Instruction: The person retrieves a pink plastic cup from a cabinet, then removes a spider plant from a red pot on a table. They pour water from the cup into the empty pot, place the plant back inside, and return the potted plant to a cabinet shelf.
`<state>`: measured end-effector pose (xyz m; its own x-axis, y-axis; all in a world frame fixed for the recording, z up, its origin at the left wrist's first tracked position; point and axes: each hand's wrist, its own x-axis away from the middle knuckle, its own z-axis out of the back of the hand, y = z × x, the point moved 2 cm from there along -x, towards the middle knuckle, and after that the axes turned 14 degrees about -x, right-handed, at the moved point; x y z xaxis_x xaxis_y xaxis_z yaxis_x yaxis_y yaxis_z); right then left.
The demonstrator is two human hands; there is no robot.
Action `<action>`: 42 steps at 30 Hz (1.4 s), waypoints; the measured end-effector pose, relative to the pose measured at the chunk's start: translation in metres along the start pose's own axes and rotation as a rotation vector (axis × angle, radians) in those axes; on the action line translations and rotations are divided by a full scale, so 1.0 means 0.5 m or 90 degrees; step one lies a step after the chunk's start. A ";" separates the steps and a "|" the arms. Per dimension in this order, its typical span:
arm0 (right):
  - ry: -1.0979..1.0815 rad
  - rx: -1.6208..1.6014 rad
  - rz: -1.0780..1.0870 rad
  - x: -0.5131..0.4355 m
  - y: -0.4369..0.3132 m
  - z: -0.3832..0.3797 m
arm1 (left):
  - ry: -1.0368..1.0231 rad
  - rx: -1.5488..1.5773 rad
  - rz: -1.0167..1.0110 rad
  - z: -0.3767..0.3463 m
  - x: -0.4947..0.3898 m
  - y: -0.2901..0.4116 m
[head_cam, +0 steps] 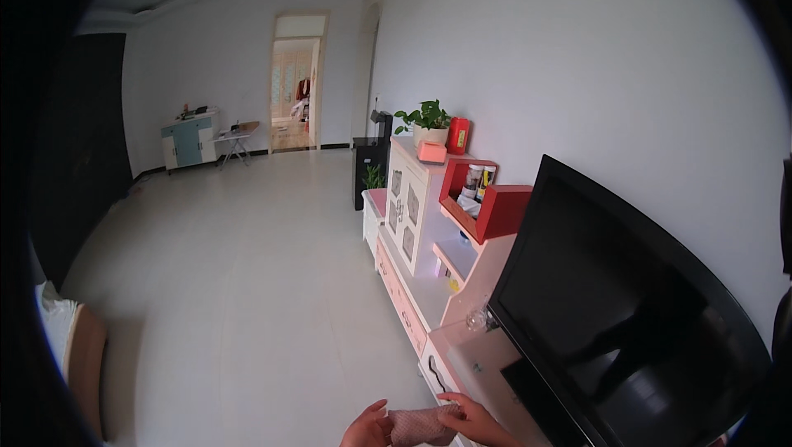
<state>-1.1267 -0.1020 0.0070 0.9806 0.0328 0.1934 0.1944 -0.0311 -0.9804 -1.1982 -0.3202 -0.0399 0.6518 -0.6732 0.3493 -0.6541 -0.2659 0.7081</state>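
Note:
Near the bottom edge I hold a folded pinkish-brown cloth (424, 426) between both hands. My left hand (368, 427) grips its left end, thumb raised. My right hand (473, 420) has hold of the right end, its index finger pointing towards the drawer front. Just beyond the hands is the white and pink TV cabinet (455, 348) with a dark curved handle. A large black television (619, 311) stands on it to the right, its screen reflecting a dark figure.
Along the wall, a potted plant (430, 122), a red canister (458, 135) and a pink box (431, 152) top the cabinet. Jars (473, 179) sit in a red shelf. A clear glass object (476, 319) stands by the television. At lower left is a wooden furniture edge (86, 360).

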 end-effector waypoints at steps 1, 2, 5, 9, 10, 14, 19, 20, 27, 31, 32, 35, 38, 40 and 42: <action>-0.016 0.029 0.048 -0.041 0.008 0.009 | 0.000 -0.041 -0.006 0.008 -0.039 0.027; -0.030 0.059 0.095 -0.080 0.029 0.017 | -0.017 -0.035 0.020 0.015 -0.082 0.057; -0.040 0.186 0.110 -0.195 -0.025 0.024 | -0.046 -0.090 -0.062 0.019 -0.199 0.136; 0.026 0.395 0.109 -0.357 -0.040 0.084 | -0.057 -0.199 -0.073 0.027 -0.333 0.270; 0.058 0.415 0.114 -0.391 -0.063 0.093 | -0.081 -0.283 -0.091 0.025 -0.368 0.302; 0.069 0.465 0.083 -0.516 -0.093 0.176 | -0.181 -0.629 -0.117 0.007 -0.494 0.414; 0.089 0.402 0.087 -0.645 -0.195 0.236 | -0.368 -0.925 -0.251 0.034 -0.707 0.489; 0.061 0.453 0.061 -0.673 -0.209 0.262 | -0.366 -0.962 -0.427 0.025 -0.751 0.511; 0.170 0.322 0.064 -0.850 -0.448 0.427 | -0.309 -0.502 -0.049 -0.075 -0.996 0.730; 0.390 0.421 0.244 -0.954 -0.596 0.510 | -0.262 -0.454 -0.146 -0.163 -1.112 0.879; 0.443 0.410 0.253 -0.989 -0.640 0.526 | -0.285 -0.440 -0.182 -0.185 -1.139 0.917; 0.456 0.436 0.305 -1.117 -0.751 0.618 | -0.358 -0.420 -0.269 -0.245 -1.214 1.020; 0.534 0.519 0.306 -1.265 -0.821 0.761 | -0.433 -0.482 -0.313 -0.282 -1.289 1.093; 0.553 0.500 0.264 -1.376 -0.877 0.807 | -0.451 -0.458 -0.284 -0.259 -1.364 1.128; 0.572 0.513 0.275 -1.478 -0.924 0.878 | -0.468 -0.455 -0.265 -0.261 -1.417 1.169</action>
<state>-1.9524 0.3267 0.3007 0.6941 -0.5213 -0.4964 0.0961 0.7506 -0.6538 -1.9922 0.0913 0.2067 0.2276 -0.9328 -0.2795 0.0902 -0.2656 0.9599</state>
